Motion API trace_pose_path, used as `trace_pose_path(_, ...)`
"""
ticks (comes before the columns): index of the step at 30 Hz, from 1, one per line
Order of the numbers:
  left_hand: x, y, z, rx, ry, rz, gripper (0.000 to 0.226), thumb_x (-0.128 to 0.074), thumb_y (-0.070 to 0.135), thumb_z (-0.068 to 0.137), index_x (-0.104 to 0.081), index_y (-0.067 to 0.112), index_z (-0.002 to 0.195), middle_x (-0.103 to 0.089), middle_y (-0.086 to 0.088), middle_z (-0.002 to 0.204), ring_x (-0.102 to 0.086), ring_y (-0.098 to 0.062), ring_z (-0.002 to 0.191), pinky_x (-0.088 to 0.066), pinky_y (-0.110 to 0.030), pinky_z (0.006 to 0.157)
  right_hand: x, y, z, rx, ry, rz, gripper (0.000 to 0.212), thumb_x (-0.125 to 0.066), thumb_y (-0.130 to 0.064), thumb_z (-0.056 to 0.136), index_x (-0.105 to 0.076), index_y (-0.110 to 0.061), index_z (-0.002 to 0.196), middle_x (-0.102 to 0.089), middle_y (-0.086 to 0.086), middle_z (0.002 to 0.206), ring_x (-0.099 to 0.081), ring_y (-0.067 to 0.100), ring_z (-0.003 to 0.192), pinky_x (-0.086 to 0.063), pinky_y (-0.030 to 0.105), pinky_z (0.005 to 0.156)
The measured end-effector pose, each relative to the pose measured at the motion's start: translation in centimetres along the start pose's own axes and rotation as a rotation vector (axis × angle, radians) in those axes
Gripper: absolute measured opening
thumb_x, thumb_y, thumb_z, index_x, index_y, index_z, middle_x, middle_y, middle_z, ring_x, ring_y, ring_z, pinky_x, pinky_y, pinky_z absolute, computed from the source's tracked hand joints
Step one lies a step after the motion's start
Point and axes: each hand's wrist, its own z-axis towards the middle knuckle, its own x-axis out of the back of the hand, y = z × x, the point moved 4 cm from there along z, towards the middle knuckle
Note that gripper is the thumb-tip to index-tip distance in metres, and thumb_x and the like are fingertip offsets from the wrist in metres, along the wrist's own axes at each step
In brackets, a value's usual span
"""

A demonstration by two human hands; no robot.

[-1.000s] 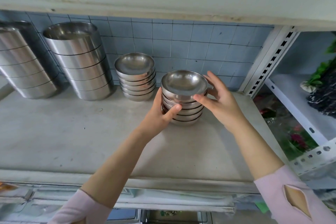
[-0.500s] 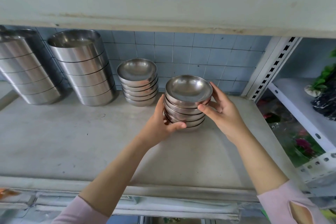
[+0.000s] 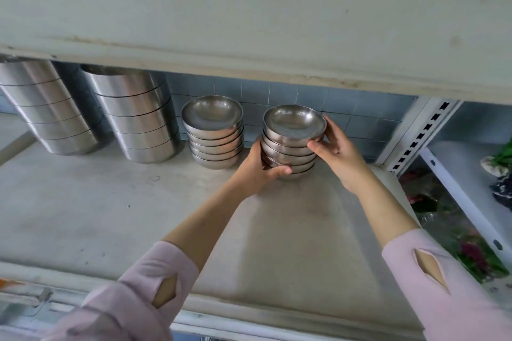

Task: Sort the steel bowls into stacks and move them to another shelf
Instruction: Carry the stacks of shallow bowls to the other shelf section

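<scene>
On the shelf (image 3: 83,216), 4 stacks stood along the back: 2 tall pan stacks (image 3: 52,116) (image 3: 138,119) at left, a bowl stack (image 3: 214,137) right of them, then the held stack (image 3: 291,144) between both hands (image 3: 256,171) (image 3: 339,153)

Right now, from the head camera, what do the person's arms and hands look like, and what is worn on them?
Both hands, left hand and right hand, are bare: no gloves, and no rings or watch visible. Each arm wears a pale pink long sleeve pushed up the forearm, with a diamond-shaped cut-out slit near the cuff; the left sleeve has a matching one.
</scene>
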Motion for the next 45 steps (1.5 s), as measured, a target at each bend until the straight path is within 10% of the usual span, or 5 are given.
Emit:
trace_pose_path(7, 0.6, 0.1, -3.7, 0.163, 0.007, 0.007, 0.108, -0.084, 0.04, 0.071, -0.017, 0.015, 0.152, -0.037, 0.01, 0.138, -0.043, -0.015, 0.134, -0.039, -0.034, 0.109, -0.3, -0.7, -3.2, -0.051, 0.155, -0.045, 0.089, -0.081, -0.041, 0.073, -0.036, -0.027, 0.149, -0.041, -0.016, 0.148, -0.043, 0.004, 0.136, -0.039, 0.028, 0.109)
trace_pose_path(11, 5.6, 0.1, -11.5, 0.107, 0.037, 0.177, 0.064, -0.075, 0.037, 0.08, -0.049, 0.029, 0.138, -0.053, 0.011, 0.135, -0.054, -0.009, 0.123, -0.046, -0.027, 0.102, -4.5, -2.5, -8.9, 0.173, 0.374, -0.269, 0.051, -0.077, -0.022, 0.081, -0.059, -0.019, 0.129, -0.06, -0.005, 0.13, -0.059, 0.011, 0.117, -0.048, 0.032, 0.1)
trace_pose_path(30, 43.6, -4.3, -50.7, 0.304, 0.986, 0.655, 0.045, -0.073, 0.025, 0.085, -0.06, 0.027, 0.129, -0.063, 0.005, 0.122, -0.057, -0.007, 0.105, -0.028, 0.005, 0.087, -56.3, -17.3, -11.4, 0.674, -0.46, -0.311, 0.043, -0.073, -0.025, 0.085, -0.064, -0.014, 0.126, -0.064, 0.0, 0.129, -0.056, 0.017, 0.122, -0.042, 0.037, 0.107)
trace_pose_path(39, 56.8, -9.0, -57.0, 0.379, 1.208, 0.61, 0.05, -0.069, 0.031, 0.088, -0.054, 0.029, 0.135, -0.052, 0.018, 0.121, -0.042, 0.012, 0.104, -0.03, -0.002, 0.09, -73.3, -20.6, -8.7, 0.704, -0.502, -0.233, 0.05, -0.068, -0.032, 0.088, -0.056, -0.017, 0.134, -0.055, -0.003, 0.139, -0.048, 0.014, 0.131, -0.034, 0.026, 0.11)
trace_pose_path(45, 68.6, -14.3, -55.2, 0.404, 1.223, 0.5, 0.057, -0.063, 0.044, 0.084, -0.049, 0.032, 0.138, -0.054, 0.011, 0.134, -0.052, -0.009, 0.122, -0.045, -0.033, 0.104, -84.2, -22.0, -1.8, 0.665, -0.524, -0.208, 0.051, -0.069, -0.031, 0.089, -0.054, -0.021, 0.136, -0.052, -0.011, 0.139, -0.044, 0.005, 0.131, -0.031, 0.018, 0.11)
